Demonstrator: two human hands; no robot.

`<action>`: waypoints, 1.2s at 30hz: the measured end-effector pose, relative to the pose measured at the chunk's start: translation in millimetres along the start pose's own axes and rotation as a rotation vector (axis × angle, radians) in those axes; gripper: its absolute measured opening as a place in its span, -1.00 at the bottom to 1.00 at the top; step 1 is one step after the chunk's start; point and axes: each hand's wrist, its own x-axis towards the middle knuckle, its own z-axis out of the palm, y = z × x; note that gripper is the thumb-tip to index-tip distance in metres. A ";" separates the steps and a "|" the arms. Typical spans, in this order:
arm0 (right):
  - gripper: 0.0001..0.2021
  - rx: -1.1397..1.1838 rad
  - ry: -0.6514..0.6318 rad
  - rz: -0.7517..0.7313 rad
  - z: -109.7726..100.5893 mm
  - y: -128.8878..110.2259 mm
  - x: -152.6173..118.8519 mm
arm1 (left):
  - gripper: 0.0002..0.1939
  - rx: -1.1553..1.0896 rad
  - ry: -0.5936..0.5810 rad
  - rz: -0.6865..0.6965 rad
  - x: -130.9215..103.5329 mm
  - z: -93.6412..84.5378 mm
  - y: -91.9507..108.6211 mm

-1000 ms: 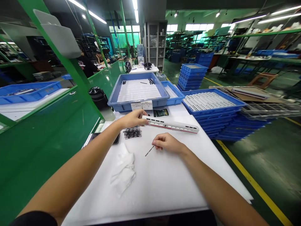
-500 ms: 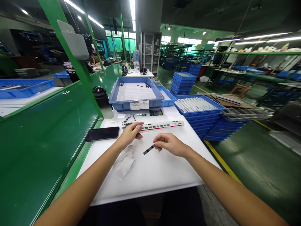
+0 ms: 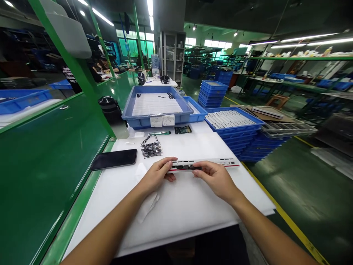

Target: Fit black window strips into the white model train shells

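White shell (image 3: 226,161) — left hand (image 3: 157,174) is gripping one end, fingers closed — right hand (image 3: 219,179) is pinching black strip (image 3: 185,167) against it.

The head camera looks forward and down over near hands (image 3: 221,179) toward probable dim shelving (image 3: 193,59).

There are the wearer's two hands (image 3: 158,173), one held white shell (image 3: 213,160), one phone (image 3: 114,159) and two paper labels (image 3: 168,120).
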 end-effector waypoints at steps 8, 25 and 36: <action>-0.78 -0.289 0.054 -0.037 3.9 -2.8 14.0 | -0.55 -0.011 -0.030 -0.017 -1.9 -3.2 3.0; -0.87 -0.446 0.011 -0.272 5.9 -4.6 19.2 | -0.53 0.080 0.022 -0.004 -1.5 0.6 0.5; -0.62 -0.729 0.059 -0.359 -7.1 -6.9 22.8 | -0.58 0.180 0.086 0.021 -5.4 5.7 3.8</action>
